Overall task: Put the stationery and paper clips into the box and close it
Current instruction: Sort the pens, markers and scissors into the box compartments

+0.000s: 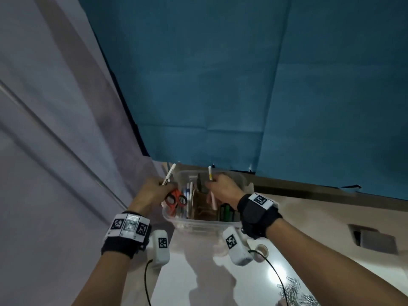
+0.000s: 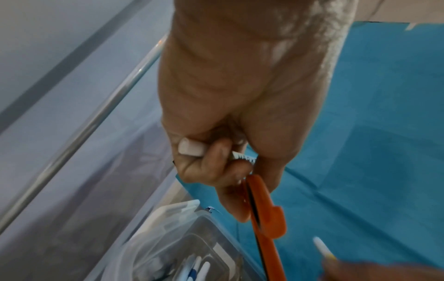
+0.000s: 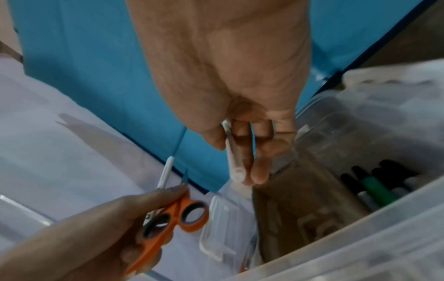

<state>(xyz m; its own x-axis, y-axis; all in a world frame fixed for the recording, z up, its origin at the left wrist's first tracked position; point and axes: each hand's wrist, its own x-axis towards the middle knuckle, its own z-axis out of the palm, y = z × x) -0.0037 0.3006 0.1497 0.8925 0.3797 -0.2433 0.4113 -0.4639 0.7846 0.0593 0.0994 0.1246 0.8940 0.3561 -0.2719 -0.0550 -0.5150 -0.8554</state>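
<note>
Both hands are held over the clear plastic box (image 1: 199, 221), which stands on the white surface (image 1: 198, 272). Orange-handled scissors (image 1: 176, 199) and a white marker (image 1: 169, 177) are gripped together in the curled left hand (image 1: 152, 191). A slim white pen (image 1: 210, 174) is pinched in the right hand (image 1: 223, 186) between thumb and nearly straight fingers. By the look of it, each item is best lowered lengthwise beside the pens already inside, scissor blades kept closed, and released one at a time. Paper clips (image 1: 298, 292) lie loose on the surface near the right forearm, well apart from the box.
</note>
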